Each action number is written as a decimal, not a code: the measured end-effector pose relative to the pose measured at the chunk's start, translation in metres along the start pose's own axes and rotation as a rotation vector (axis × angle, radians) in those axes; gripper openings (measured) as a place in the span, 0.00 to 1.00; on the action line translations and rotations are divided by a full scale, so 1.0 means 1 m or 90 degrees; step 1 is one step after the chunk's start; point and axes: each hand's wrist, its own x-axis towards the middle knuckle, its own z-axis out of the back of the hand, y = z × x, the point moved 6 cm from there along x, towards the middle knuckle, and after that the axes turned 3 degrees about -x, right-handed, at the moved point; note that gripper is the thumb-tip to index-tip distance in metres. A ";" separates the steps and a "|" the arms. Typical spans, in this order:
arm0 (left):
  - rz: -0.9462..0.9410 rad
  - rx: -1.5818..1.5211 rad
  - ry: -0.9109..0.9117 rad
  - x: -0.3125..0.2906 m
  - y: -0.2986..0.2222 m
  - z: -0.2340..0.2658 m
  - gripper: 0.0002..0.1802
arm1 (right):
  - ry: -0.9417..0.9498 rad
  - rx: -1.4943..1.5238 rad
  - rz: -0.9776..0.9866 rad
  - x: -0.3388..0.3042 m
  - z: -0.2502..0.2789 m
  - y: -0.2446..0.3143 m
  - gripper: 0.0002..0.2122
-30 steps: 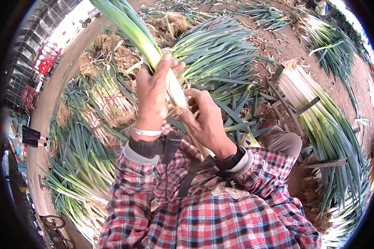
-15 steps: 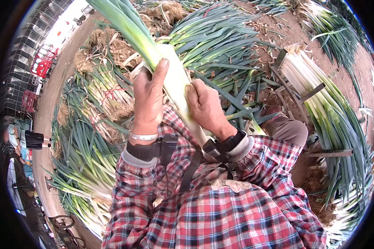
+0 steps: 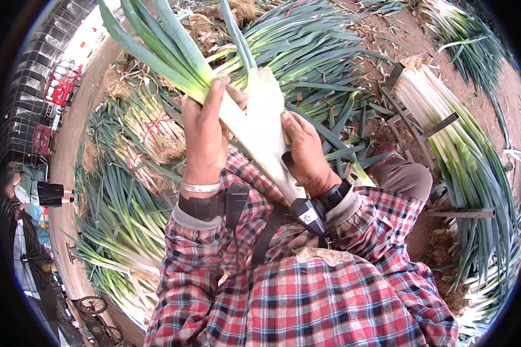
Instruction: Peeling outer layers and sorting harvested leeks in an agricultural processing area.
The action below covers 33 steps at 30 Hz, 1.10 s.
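A leek [image 3: 235, 117] slanted in front of the plaid shirt [image 3: 324, 301] — the left hand [image 3: 204, 136] closed around it. The right hand [image 3: 308, 151] gripped its pale outer leaf [image 3: 265, 107] — splayed partly away.

From my remote seat, I have both forearms angled inward before the chest. My left hand [image 3: 204, 137] stands upright at the wrist [image 3: 198, 184], thumb up, fingers curled in a grip. My right hand [image 3: 310, 155] tilts inward, slightly lower, thumb raised, fingers bent and partly hidden. The hands stay apart.
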 end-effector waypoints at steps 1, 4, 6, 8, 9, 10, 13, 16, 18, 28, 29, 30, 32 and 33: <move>-0.004 -0.064 -0.033 0.003 -0.004 0.001 0.15 | -0.018 -0.055 -0.008 -0.001 0.011 0.005 0.16; -0.080 -0.090 -0.039 0.012 -0.030 0.008 0.15 | -0.142 -0.166 0.010 0.004 0.086 -0.004 0.13; -0.140 -0.135 -0.047 0.030 -0.052 0.029 0.16 | -0.341 -0.317 -0.059 0.000 0.199 -0.022 0.15; -0.145 -0.192 -0.007 0.050 -0.075 0.055 0.13 | -0.239 -1.054 -0.069 -0.007 0.272 -0.033 0.18; -0.127 -0.194 -0.017 0.051 -0.085 0.072 0.12 | -0.185 -1.081 -0.106 -0.016 0.255 -0.031 0.18; -0.128 -0.195 -0.016 0.053 -0.084 0.071 0.12 | -0.147 -1.106 -0.145 -0.023 0.239 -0.024 0.18; -0.057 -0.140 -0.050 0.047 -0.065 0.036 0.11 | -0.007 -0.675 0.167 -0.013 0.107 0.017 0.20; -0.044 -0.215 0.001 0.039 -0.052 0.006 0.12 | 0.269 -0.468 0.288 -0.023 -0.022 0.040 0.19; -0.059 -0.193 -0.006 0.043 -0.058 0.003 0.11 | 0.222 -0.568 0.344 -0.029 -0.044 0.048 0.10; -0.082 -0.054 -0.047 0.031 -0.054 -0.004 0.07 | 0.255 -0.553 0.177 -0.026 -0.049 0.024 0.12; -0.082 -0.018 -0.050 0.032 -0.053 -0.003 0.07 | 0.231 -0.502 0.185 -0.024 -0.049 0.019 0.13; -0.082 -0.019 -0.050 0.032 -0.051 -0.002 0.07 | 0.231 -0.503 0.185 -0.022 -0.047 0.017 0.13; -0.107 0.018 -0.068 0.031 -0.048 0.002 0.07 | 0.295 -0.489 0.070 -0.018 -0.046 0.002 0.13; -0.104 0.018 -0.069 0.031 -0.047 0.003 0.07 | 0.295 -0.490 0.067 -0.018 -0.047 0.001 0.13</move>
